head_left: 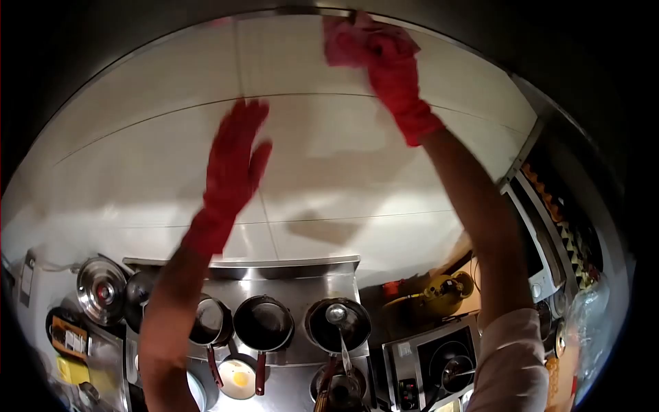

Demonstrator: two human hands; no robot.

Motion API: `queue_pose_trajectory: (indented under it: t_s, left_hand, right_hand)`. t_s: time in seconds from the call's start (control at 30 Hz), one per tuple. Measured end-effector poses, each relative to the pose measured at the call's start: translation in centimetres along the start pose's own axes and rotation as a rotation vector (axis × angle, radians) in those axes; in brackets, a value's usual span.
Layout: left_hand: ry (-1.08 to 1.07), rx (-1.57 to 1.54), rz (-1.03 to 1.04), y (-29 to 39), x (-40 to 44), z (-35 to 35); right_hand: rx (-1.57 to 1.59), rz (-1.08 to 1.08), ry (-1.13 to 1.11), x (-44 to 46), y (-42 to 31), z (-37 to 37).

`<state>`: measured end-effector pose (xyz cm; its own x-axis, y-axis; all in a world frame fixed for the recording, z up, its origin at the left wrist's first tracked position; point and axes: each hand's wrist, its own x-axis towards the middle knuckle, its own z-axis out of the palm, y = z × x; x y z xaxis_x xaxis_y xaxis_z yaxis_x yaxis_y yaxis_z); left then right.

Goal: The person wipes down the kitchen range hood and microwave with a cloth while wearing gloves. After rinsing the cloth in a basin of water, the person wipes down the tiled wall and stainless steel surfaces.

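My right hand (392, 65), in a red rubber glove, presses a pink cloth (343, 45) against the tiled wall (329, 137) near its upper edge. Its fingers are bunched around the cloth and partly hidden by it. Lower down and to the left, my left hand (232, 161) wears a matching red glove. Its fingers are stretched out and the thumb stands apart, with nothing held. That hand is at or just in front of the tiles; whether it touches them I cannot tell.
Below the wall, a steel counter (295, 351) bears dark pans (263, 323), a pan with a ladle (336, 314) and a fried egg in a round dish (239, 379). A pot lid (101, 291) leans left. At right are a hob (446, 353), a yellow gas cylinder (443, 296) and a microwave (532, 240).
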<state>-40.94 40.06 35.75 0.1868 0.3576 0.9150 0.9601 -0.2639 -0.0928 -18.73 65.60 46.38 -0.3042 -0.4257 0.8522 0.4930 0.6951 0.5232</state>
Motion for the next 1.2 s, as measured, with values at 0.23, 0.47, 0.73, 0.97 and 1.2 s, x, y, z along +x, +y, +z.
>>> queue_pose_trajectory:
  t_s: [0.23,0.47,0.73,0.97,1.2]
  left_hand:
    - [-0.064,0.293,0.292,-1.7,12.2,8.4]
    - [-0.048,0.433,0.307,-2.7,11.9,10.4]
    - [-0.055,0.452,0.327,-2.7,12.0,10.5]
    - [-0.105,0.473,0.306,-2.0,12.0,10.2]
    - [-0.076,0.482,0.305,-1.9,12.2,10.4]
  right_hand:
    - [0.536,0.206,-1.314,-35.2,-11.5,-8.1]
    - [0.061,0.039,-0.639,-20.5,0.9,-7.5]
    - [-0.01,0.94,-0.042,-23.4,-3.4,-7.8]
    - [0.349,2.173,0.657,-43.6,-15.1,-4.2]
    - [0.206,0.899,0.44,-9.7,8.6,-6.1]
